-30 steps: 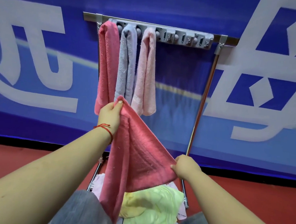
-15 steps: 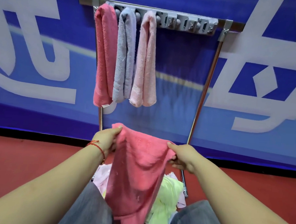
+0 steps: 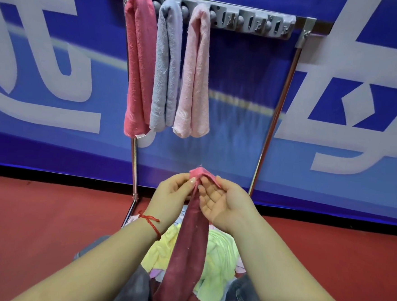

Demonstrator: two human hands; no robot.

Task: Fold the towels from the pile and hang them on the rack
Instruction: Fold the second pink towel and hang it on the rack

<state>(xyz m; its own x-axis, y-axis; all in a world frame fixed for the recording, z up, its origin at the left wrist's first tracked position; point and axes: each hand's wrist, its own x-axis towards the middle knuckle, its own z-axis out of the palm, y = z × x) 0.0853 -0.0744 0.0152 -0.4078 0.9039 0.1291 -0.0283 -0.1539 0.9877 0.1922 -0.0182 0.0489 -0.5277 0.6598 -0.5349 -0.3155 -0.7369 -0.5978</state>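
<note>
A dark pink towel [image 3: 187,250] hangs folded in half lengthwise between my hands, its top corners brought together. My left hand [image 3: 172,192] pinches the top edge from the left. My right hand [image 3: 222,202] holds the other corner from the right, palm turned up, fingers partly relaxed. Below lies the pile [image 3: 218,252] of yellow-green and pale towels. Behind stands the rack [image 3: 253,22], a grey clip bar on two metal posts. Three folded towels hang at its left: a dark pink one [image 3: 138,71], a grey one [image 3: 167,66] and a light pink one [image 3: 195,75].
The clips on the right half of the rack bar [image 3: 267,26] hold nothing. A blue banner wall [image 3: 337,101] stands right behind the rack. Red floor [image 3: 47,222] spreads to both sides. My knees in grey trousers [image 3: 133,289] flank the pile.
My hands have come together, bringing the towel's two top corners to meet, so the spread towel now hangs as a narrow folded strip. The view has tilted down a little.
</note>
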